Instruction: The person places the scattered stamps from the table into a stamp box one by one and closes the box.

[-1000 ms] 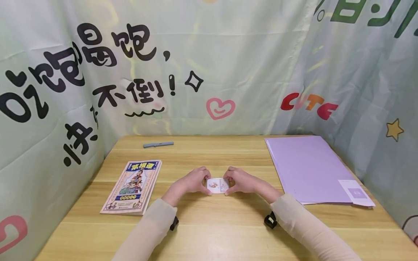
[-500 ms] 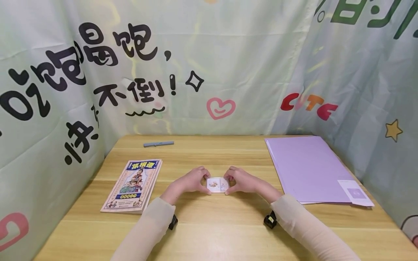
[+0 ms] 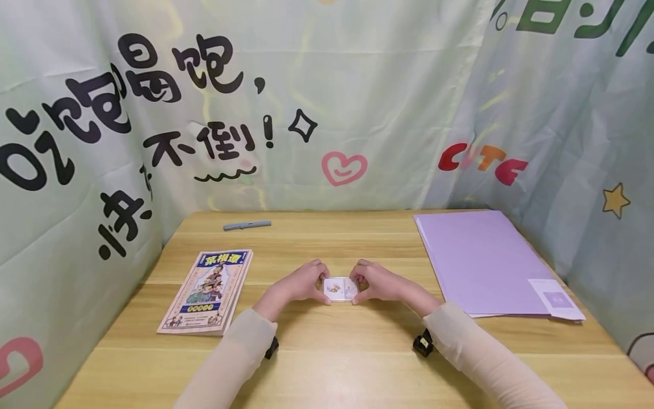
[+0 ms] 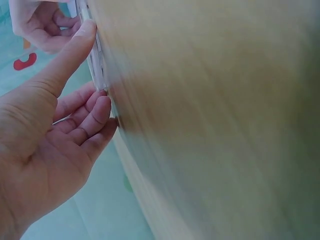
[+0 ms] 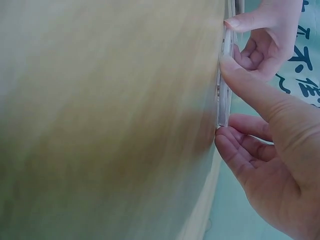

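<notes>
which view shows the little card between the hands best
The head view: the small card lies flat on the table, its printed face showing, with the left hand and right hand pinching its ends. Both wrist views show only its thin clear edge, close up beside blurred wood.

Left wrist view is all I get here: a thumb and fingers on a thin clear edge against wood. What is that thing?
Observer: A small flat case with a picture on its face, lying on the table.
Operator: Is the other hand on it too?
Observer: Yes. The left hand pinches its left end, the right hand its right end.
Operator: Anything close by on the left?
Observer: A book lies flat, apart from the left hand.
Operator: And on the right?
Observer: A purple folder lies near the table's right edge, clear of the hands.
</notes>
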`<state>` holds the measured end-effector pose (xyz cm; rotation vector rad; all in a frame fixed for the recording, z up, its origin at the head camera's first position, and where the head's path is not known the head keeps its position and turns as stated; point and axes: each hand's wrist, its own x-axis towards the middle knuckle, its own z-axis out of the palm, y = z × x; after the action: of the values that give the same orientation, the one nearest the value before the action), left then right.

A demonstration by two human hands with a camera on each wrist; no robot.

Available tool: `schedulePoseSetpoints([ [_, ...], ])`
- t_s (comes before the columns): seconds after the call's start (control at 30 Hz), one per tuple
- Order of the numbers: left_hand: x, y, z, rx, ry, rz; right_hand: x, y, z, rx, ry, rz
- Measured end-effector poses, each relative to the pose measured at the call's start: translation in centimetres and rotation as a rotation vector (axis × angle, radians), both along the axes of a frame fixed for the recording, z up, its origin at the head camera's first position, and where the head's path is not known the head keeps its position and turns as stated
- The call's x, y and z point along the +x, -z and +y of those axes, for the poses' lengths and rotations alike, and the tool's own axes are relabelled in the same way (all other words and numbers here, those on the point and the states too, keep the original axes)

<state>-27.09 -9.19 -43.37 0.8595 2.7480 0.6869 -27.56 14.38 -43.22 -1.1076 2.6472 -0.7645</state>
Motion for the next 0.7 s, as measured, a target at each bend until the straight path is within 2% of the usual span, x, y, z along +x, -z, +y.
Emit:
schedulePoseSetpoints([
  [0.5, -0.31, 0.24, -0.23, -0.020, -0.002, -0.014, -0.23, 0.22, -0.10, 0.004, -0.002, 0.025],
  [0.7, -0.18, 0.16, -0.29, -0.007, -0.012, -0.061, -0.31, 0.33, -0.05, 0.012, 0.009, 0.007],
])
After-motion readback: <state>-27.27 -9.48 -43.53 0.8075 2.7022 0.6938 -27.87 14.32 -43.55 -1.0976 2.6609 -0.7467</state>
